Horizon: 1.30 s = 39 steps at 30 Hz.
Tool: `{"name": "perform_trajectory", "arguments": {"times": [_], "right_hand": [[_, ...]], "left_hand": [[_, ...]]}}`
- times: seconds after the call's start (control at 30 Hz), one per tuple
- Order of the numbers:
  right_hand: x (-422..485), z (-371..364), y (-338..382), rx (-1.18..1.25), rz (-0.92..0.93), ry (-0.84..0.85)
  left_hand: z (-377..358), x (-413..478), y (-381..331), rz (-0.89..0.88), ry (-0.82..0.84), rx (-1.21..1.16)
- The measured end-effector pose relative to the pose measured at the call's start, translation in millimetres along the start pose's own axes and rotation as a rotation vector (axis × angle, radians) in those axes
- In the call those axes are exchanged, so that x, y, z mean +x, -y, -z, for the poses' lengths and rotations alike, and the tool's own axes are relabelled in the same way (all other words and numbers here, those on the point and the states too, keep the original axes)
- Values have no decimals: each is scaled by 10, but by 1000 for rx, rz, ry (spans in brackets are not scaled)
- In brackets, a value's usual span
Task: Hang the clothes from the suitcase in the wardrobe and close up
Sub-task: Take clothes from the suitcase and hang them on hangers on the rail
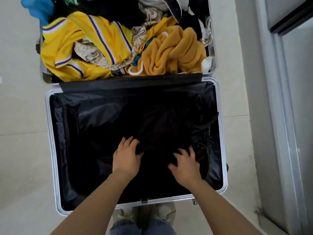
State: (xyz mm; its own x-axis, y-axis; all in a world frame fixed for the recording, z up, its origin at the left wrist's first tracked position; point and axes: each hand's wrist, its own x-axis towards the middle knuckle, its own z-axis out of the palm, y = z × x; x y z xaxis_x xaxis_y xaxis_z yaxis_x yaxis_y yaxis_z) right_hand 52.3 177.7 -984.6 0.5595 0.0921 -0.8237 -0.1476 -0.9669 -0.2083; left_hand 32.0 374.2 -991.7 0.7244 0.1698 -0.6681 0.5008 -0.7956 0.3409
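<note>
The silver-rimmed hard-shell suitcase (50,133) lies open on the floor in two halves, and both hands are down in the nearer, black-lined half. The left hand (126,157) curls its fingers into a fold of the one dark, crumpled garment (162,126) lying there, probably to gather it for lifting. Just beside it, the right hand (187,167) lies on the same cloth with fingers splayed, gripping nothing visible, seemingly to steady or feel out the fabric. Beyond the hands the far half is heaped. From the left I see a blue cloth (39,7), a yellow jersey with purple-and-white stripes (105,39), a beige patterned fabric (91,53) and a mustard fleece top (176,51). That makes four, plus dark pieces too tangled to count.
</note>
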Motion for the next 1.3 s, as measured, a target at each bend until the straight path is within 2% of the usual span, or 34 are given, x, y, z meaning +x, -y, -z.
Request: {"name": "perform_trajectory", "arguments": {"times": [0.07, 0.13, 0.27, 0.4, 0.5, 0.63, 0.7, 0.77, 0.83, 0.9, 1.13, 1.23, 1.3], "right_hand": [[-179, -49, -36, 160, -25, -14], [-414, 24, -66, 355, -55, -139], [-986, 596, 29, 768, -230, -358], [-1518, 1238, 291, 1142, -269, -441], [-1934, 1671, 522, 1394, -247, -406], [-2296, 1987, 772, 1684, -132, -189], [-2458, 2118, 893, 1752, -86, -89], [-2618, 2233, 1011, 1792, -44, -7], [-2821, 2367, 1147, 1814, -12, 55], [-3132, 2557, 1320, 1809, 36, 77], [-4510, 3468, 1701, 1768, 245, -39], [-5086, 3821, 1724, 1676, 345, -128], [-5434, 4007, 1738, 1551, 344, -196]], "left_hand": [[89, -154, -19, -28, 17, -50], [258, -381, -56, -54, 38, -115], [727, -869, -194, 1, 27, -363], [1161, -1171, -374, 47, -4, -441], [1468, -1300, -534, 87, 41, -393], [1708, -1359, -694, 219, 110, -397], [1829, -1439, -801, 201, 163, -574], [1932, -1587, -917, 57, 233, -792], [2087, -1794, -1038, -73, 240, -793], [2351, -2055, -1158, -129, 217, -778], [3592, -3292, -1444, -153, -29, -843], [4209, -3892, -1566, -158, -42, -939], [4586, -4236, -1650, -175, -45, -1003]]}}
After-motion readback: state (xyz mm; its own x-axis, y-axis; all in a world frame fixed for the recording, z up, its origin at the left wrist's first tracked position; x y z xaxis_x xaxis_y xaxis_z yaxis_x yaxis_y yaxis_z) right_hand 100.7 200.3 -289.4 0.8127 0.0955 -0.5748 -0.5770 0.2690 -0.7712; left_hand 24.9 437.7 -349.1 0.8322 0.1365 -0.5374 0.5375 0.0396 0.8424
